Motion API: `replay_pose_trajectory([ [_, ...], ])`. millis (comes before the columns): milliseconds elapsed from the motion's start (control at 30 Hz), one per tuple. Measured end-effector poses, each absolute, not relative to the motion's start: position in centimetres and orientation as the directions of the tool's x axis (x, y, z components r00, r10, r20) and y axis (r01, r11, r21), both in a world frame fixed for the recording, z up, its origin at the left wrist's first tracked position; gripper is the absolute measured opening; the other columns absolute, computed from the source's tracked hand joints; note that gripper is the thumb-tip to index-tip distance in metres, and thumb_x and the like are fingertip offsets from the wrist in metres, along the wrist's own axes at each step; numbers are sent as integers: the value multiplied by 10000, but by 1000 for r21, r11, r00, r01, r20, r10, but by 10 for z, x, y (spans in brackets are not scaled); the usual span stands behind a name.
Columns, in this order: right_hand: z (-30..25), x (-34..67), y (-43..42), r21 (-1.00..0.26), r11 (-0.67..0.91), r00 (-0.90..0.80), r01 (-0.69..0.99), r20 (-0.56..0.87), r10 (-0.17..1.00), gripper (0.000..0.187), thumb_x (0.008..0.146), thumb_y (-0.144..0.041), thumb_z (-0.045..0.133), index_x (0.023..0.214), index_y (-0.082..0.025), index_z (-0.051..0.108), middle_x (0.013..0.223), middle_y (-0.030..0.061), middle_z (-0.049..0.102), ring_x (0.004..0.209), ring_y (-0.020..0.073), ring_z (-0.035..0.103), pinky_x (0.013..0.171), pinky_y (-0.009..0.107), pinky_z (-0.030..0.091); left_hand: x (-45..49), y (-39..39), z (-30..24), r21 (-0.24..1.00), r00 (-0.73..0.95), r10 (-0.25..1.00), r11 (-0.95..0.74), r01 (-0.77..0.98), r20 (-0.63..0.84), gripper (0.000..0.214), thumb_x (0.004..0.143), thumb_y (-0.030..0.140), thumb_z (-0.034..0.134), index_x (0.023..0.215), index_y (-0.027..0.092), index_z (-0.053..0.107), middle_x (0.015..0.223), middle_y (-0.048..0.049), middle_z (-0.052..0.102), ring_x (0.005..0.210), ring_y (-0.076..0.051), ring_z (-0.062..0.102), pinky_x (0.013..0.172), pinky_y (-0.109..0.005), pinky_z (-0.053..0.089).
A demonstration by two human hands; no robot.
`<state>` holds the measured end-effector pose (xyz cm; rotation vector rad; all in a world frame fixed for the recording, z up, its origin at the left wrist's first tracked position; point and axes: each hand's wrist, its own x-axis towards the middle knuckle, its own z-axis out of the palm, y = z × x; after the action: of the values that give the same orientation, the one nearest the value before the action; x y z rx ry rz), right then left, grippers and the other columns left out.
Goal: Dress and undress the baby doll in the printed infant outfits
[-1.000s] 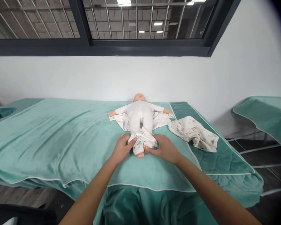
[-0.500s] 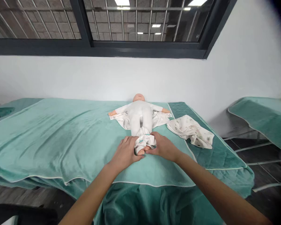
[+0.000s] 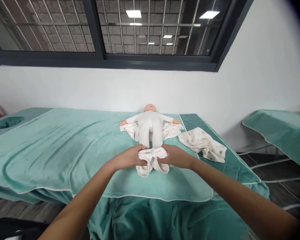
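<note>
A baby doll (image 3: 151,121) with a white cloth body lies on its back, head toward the wall and arms spread. Beneath its arms and torso lies an opened white garment (image 3: 170,130). At the doll's feet, my left hand (image 3: 131,156) grips the left side of small white printed baby pants (image 3: 153,154). Opposite it, my right hand (image 3: 176,156) grips their right side. The waistband is bunched between both hands, and the two legs of the pants hang toward me. The doll's feet are hidden behind the pants and my hands.
Green velvety covers (image 3: 65,150) drape the bed. To the right, a crumpled white printed baby garment (image 3: 205,143) rests on the darker quilted part. Another green-covered bed (image 3: 282,130) with a metal frame stands at the right. A barred window (image 3: 150,36) is above the white wall.
The pants have come off the doll's feet toward me; before, they were bunched around its lower legs. Both hands still grip them, now with the legs of the pants hanging down.
</note>
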<state>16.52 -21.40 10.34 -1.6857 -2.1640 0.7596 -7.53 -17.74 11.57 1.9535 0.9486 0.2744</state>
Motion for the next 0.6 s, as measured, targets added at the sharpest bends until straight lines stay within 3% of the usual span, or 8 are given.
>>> replay_pose_trajectory([
  [167, 159, 177, -220, -761, 158, -443, 629, -185, 877, 465, 738, -542, 723, 1052, -204, 659, 1044, 45, 687, 931, 236, 609, 727, 291, 446, -90, -184, 160, 859, 713, 679, -246, 449, -178, 263, 660, 235, 607, 915, 198, 554, 852, 32, 565, 791, -166, 543, 640, -246, 392],
  [267, 201, 186, -221, -778, 240, -584, 581, -193, 788, 510, 748, -573, 719, 1094, -205, 654, 1047, 32, 670, 930, 214, 596, 746, 286, 446, -96, -185, 192, 840, 734, 669, -328, 433, -118, 280, 653, 223, 603, 925, 205, 537, 889, 23, 564, 822, -172, 543, 664, -249, 401],
  [333, 230, 189, -222, -727, 321, -637, 606, -202, 744, 478, 786, -611, 668, 1029, -200, 669, 984, 28, 664, 869, 192, 581, 732, 284, 440, -99, -187, 218, 723, 750, 654, -471, 505, -98, 251, 667, 259, 624, 901, 211, 545, 911, 10, 576, 842, -183, 544, 682, -255, 405],
  [433, 271, 188, -227, -670, 358, -626, 650, -205, 752, 525, 876, -678, 489, 886, -193, 690, 877, 33, 664, 780, 176, 558, 726, 295, 440, -101, -196, 260, 427, 786, 607, -684, 591, -116, 294, 652, 364, 696, 886, 217, 598, 932, -17, 602, 886, -216, 547, 723, -269, 416],
  [533, 301, 176, -235, -632, 356, -591, 688, -203, 781, 565, 876, -701, 453, 816, -195, 698, 790, 30, 661, 710, 173, 542, 668, 295, 432, -100, -208, 296, 216, 783, 612, -753, 621, -115, 384, 638, 480, 731, 907, 224, 635, 924, -36, 618, 876, -228, 560, 724, -276, 418],
  [600, 315, 166, -241, -576, 366, -562, 730, -202, 802, 516, 846, -679, 526, 745, -196, 676, 707, 13, 622, 636, 153, 502, 591, 281, 392, -99, -214, 314, 138, 753, 658, -745, 653, -4, 350, 718, 525, 667, 898, 226, 647, 899, -35, 620, 828, -214, 570, 704, -279, 409],
])
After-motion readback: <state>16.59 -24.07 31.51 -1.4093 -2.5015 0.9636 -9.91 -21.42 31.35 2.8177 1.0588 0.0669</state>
